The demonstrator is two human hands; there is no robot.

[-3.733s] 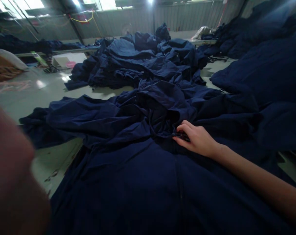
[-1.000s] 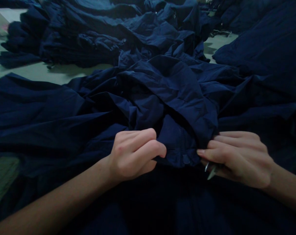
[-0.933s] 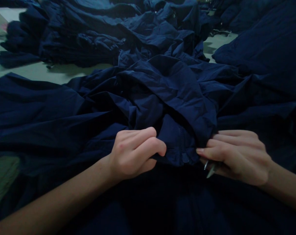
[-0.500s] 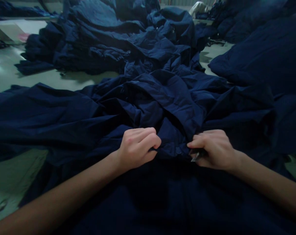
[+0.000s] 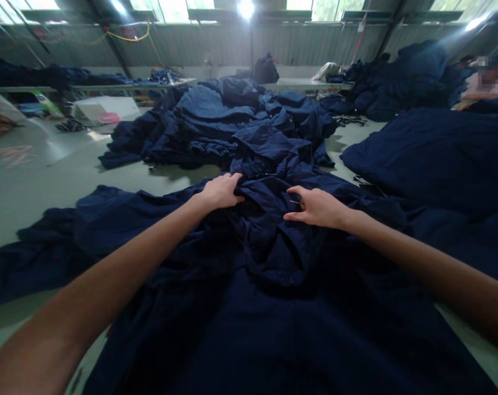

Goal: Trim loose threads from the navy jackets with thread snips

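Note:
A dark navy garment (image 5: 273, 236) lies spread and crumpled before me, its sleeves out to both sides. My left hand (image 5: 220, 191) is over its upper part, thumb and forefinger apart, with the other fingers partly hidden against the cloth. Across from it, my right hand (image 5: 317, 207) has thumb and forefinger spread above the bunched fabric. A thin metal tip of what look like thread snips (image 5: 295, 202) shows inside that hand; the rest is covered by the fingers.
Behind the garment rises a heap of navy clothes (image 5: 228, 115). A large navy pile (image 5: 434, 153) stands at the right, near a person (image 5: 481, 85). A white box (image 5: 104, 109) sits at the left on the pale table (image 5: 59, 170).
The view has tilted up, showing the far wall and windows. Both hands have gone from closed to thumb and forefinger apart, farther up the garment, whose middle part has shifted.

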